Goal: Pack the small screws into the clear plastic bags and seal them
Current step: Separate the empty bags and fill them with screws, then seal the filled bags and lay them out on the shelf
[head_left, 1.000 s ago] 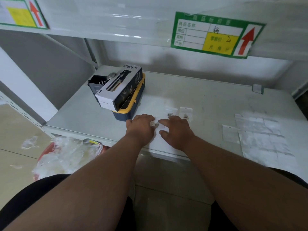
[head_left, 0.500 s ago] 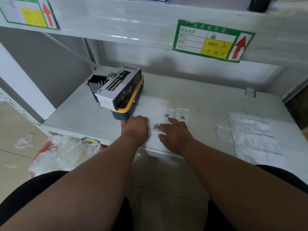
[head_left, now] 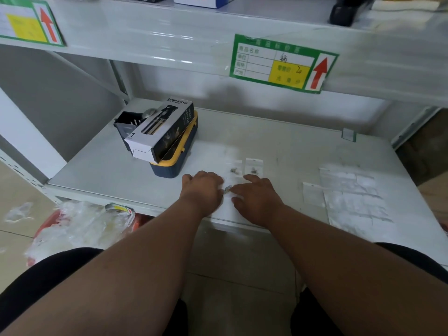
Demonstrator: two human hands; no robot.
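Hands on shelf point(head_left: 278, 141) front edge, left hand point(head_left: 202, 189) curled knuckles-up, grip unclear, right hand point(head_left: 257, 198) fingers extended toward screws point(head_left: 228, 189) between both hands, two filled clear bags point(head_left: 253, 166) just beyond, empty bags point(head_left: 351, 192) right, spray bottle box point(head_left: 161, 130) beyond left hand.

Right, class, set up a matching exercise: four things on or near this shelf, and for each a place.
Things:
1. spray bottle box
2. stack of empty bags
3. two filled bags
4. price label

Places:
a. on the upper shelf's edge
b. right side of the shelf
c. on the yellow and blue case
d. just beyond the hands

Pairs: 1-c, 2-b, 3-d, 4-a
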